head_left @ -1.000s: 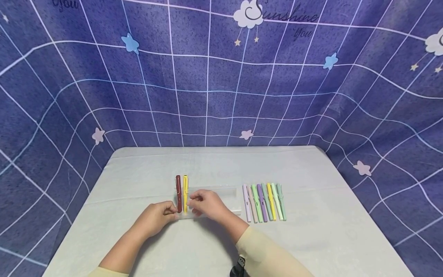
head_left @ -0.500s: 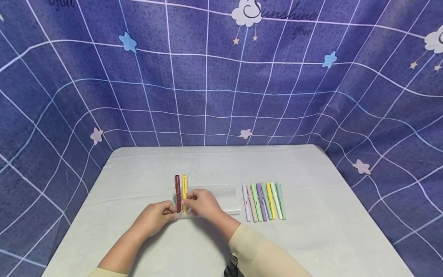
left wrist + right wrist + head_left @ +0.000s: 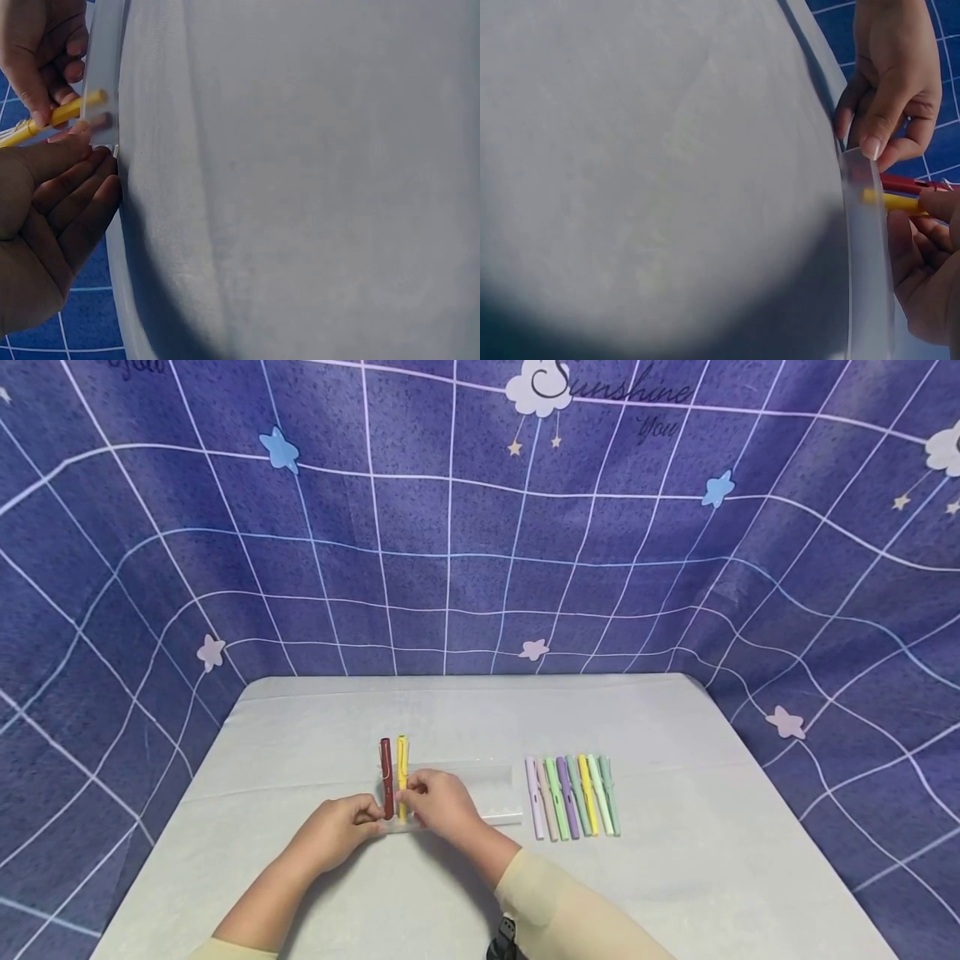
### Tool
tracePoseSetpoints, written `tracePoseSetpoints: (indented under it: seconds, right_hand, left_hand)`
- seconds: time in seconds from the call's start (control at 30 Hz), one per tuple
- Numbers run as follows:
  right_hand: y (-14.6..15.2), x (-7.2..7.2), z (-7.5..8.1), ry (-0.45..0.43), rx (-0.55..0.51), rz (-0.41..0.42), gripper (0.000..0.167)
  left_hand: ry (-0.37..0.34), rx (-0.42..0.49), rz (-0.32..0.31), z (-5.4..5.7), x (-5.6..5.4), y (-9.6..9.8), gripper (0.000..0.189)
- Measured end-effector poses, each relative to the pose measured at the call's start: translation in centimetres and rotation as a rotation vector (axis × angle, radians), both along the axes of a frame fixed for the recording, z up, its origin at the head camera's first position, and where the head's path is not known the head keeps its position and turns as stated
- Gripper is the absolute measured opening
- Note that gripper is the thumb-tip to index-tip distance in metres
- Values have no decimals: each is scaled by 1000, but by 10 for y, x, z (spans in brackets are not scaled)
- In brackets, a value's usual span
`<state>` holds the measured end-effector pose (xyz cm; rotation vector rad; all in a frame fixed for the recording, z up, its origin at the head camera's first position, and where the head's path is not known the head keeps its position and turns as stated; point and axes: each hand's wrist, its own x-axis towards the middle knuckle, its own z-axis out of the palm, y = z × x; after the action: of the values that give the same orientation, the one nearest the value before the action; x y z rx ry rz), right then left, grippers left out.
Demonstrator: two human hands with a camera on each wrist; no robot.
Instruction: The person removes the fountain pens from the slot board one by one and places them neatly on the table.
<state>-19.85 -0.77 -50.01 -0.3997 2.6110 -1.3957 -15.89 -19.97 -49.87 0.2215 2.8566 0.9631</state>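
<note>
My left hand [image 3: 333,835] grips the near left corner of a clear plastic pen tray [image 3: 498,789], its thumb at the tray's end in the right wrist view. Between thumb and fingers my right hand [image 3: 446,802] pinches the lower part of a yellow pen [image 3: 402,760]. That pen's lower end shows through the tray's front wall [image 3: 868,277] in the right wrist view. Just left of it stands a dark red pen [image 3: 386,768], its lower end also behind the wall. Both pens have their clipped caps pointing away from me.
Right of the tray, several pens lie side by side: lilac [image 3: 534,797], pinkish beige [image 3: 547,802], purple [image 3: 567,797], yellow [image 3: 588,795] and shades of green [image 3: 609,797]. A white cloth covers the table [image 3: 675,877]; a blue gridded curtain [image 3: 480,527] hangs behind.
My right fingers have moved slightly left from beside the yellow pen and now pinch it. The left hand, the dark red pen and the row of pens keep their places.
</note>
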Motion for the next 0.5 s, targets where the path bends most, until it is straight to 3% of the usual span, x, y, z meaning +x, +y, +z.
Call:
tracePoseSetpoints:
  seconds: [0.17, 0.4, 0.5]
  right_hand:
    - [3, 0, 3, -1, -53, 7, 12]
    - [9, 3, 12, 75, -91, 7, 13]
    - [12, 3, 11, 56, -130, 34, 12]
  left_hand:
    - [-3, 1, 4, 0, 0, 1, 11]
    - [-16, -5, 8, 0, 0, 1, 10]
    - [-18, -1, 9, -1, 0, 1, 10]
